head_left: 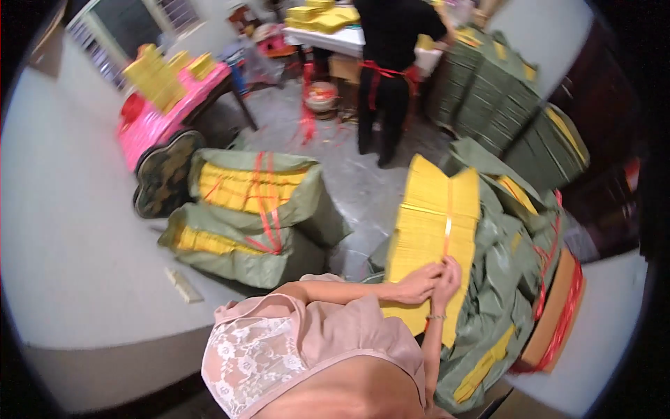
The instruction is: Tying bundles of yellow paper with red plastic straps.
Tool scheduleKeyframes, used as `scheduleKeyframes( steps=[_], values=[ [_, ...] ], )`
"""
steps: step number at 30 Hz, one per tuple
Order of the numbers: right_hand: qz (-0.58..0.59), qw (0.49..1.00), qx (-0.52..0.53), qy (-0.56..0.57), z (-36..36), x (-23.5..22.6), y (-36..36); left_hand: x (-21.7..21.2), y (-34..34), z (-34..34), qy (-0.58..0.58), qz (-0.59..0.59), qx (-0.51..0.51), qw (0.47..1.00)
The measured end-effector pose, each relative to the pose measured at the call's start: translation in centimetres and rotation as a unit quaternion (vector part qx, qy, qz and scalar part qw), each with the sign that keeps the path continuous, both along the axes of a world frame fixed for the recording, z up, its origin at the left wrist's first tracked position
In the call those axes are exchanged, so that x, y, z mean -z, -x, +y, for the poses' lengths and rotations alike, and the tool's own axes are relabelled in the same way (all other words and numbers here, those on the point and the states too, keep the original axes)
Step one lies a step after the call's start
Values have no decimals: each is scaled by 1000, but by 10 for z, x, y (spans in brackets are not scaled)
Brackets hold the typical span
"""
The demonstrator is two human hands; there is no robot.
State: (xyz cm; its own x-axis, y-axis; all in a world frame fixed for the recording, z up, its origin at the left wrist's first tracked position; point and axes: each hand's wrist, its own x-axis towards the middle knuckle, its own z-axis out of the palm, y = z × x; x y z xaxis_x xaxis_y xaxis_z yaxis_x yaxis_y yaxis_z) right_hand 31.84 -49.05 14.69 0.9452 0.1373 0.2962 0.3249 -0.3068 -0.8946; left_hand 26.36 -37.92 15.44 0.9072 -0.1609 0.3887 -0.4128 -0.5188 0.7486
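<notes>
Reading the hands first: I see left hand (415,285) and right hand (447,276) curled together at the pale strap (448,225); whether they pinch it, I can't tell. The long yellow bundle (427,241) beneath lies just left of the crumpled green sack (499,279). Likely dense, heavy, paper-soft at the edges. I'd grip both long sides; strap could slip. Well left of that sack: a filled sack (300,258).
</notes>
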Motion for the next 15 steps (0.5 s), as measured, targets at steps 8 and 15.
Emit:
scheduleKeyframes(
  steps=[8,15],
  values=[
    [-85,985,-2,150,13,-17,5,-22,98,144,84,62,-136,985],
    [-91,979,9,180,12,-14,7,30,224,234,4,137,-477,868]
  ],
)
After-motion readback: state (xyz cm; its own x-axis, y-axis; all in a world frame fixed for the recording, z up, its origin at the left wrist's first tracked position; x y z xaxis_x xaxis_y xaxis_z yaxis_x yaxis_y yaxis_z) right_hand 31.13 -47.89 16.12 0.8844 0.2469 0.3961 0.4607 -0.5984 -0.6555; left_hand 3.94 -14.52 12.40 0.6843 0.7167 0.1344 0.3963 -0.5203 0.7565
